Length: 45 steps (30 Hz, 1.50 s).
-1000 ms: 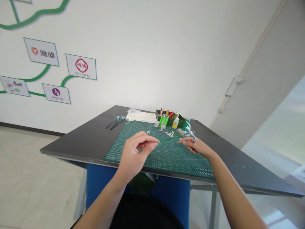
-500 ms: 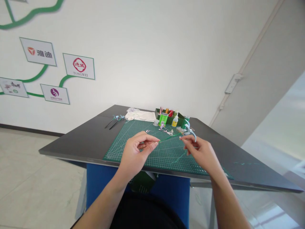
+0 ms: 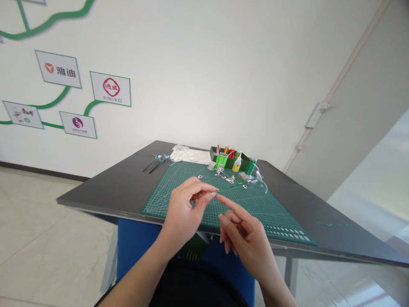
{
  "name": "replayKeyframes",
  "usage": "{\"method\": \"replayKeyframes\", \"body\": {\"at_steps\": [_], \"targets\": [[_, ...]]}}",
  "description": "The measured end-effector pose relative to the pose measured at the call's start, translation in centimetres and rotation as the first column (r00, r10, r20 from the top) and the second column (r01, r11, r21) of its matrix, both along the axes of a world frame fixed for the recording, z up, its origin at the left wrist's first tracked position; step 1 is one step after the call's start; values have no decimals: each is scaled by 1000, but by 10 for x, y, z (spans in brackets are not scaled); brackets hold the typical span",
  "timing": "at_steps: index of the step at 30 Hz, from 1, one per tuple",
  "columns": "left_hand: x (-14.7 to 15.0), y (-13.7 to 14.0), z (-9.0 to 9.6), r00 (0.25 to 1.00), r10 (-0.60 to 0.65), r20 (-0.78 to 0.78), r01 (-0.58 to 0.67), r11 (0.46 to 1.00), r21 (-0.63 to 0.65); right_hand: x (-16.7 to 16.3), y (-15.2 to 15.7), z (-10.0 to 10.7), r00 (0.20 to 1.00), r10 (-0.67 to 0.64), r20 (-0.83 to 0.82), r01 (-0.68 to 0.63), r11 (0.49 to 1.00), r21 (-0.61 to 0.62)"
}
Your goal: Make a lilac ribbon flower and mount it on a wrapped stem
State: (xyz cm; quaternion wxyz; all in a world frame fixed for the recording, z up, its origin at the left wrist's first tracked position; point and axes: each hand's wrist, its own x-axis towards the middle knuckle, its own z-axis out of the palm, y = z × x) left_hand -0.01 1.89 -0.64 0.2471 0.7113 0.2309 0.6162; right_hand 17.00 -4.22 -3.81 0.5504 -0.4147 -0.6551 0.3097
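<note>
- Two bare hands are working above the green cutting mat, close to the near table edge.
- Right hand is holding the nearer position: index finger is pointing out, its tip meeting the left fingertips; thumb is standing apart from it, other fingers are curling. No hold showing between thumb and index; inside of the curl is hidden.
- Left hand is pinching, thumb against index, gap closed on the near end of a thin green-wrapped stem.
- Stem is running from that pinch away and to the right, over the mat. Pale-blue curved strips are showing at its far end.
- Green strands are lying on the black table, right of the mat.
- One small purple-and-white oval piece is lying just beside the stem; another is lying past the left hand.
- White-handled scissors are resting on the mat, beyond the stem.
- Behind: small clear jar, bright green can, yellow-labelled bottle, green cylinder are standing in a loose row.
- Two blue-flowered dark stems are lying left of the mat.
- White cloth is lying along the back.
- Dark green box is holding colored spools, red one included.
- Logo signs, TONGWEI sign among them, are hanging on the white wall.
</note>
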Motion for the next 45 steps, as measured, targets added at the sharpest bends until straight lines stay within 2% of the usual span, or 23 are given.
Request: {"method": "replayKeyframes", "body": {"at_steps": [5,10,13,17,19,24,27,29,31,33,37,40,45], "targets": [[0,0,1,998,52,-34,-50,998,45,-1,-17,7,959,-169,229,121,970,209],[1,0,2,992,101,-72,-95,992,80,2,-36,27,909,-163,385,37,948,315],[2,0,1,990,106,-93,-97,991,96,7,-48,49,878,-123,464,-40,945,325],[4,-2,1,989,77,-126,-63,992,111,14,-54,90,851,-89,518,-114,930,349],[4,-4,2,987,60,-149,-41,991,124,17,-49,112,844,-79,530,-136,925,355],[3,-7,3,979,32,-201,-6,992,128,25,-15,160,878,-95,469,-77,940,333],[2,-10,4,976,-4,-218,34,991,133,30,16,180,872,-33,488,-110,959,261],[1,-12,5,975,-27,-219,60,988,146,36,40,187,863,9,505,-131,969,208],[0,-13,7,976,-39,-215,74,985,157,42,66,185,862,63,503,-154,978,143],[-1,-15,9,978,-41,-204,76,983,165,50,91,173,859,114,498,-165,984,60],[-4,-14,12,987,-19,-160,48,983,175,63,124,131,859,149,490,-119,989,-93],[-6,-12,13,992,10,-130,13,985,172,69,130,98,848,209,487,-123,972,-202],[-6,0,17,997,3,-81,6,994,111,74,119,62,846,249,471,-140,957,-254]]}}
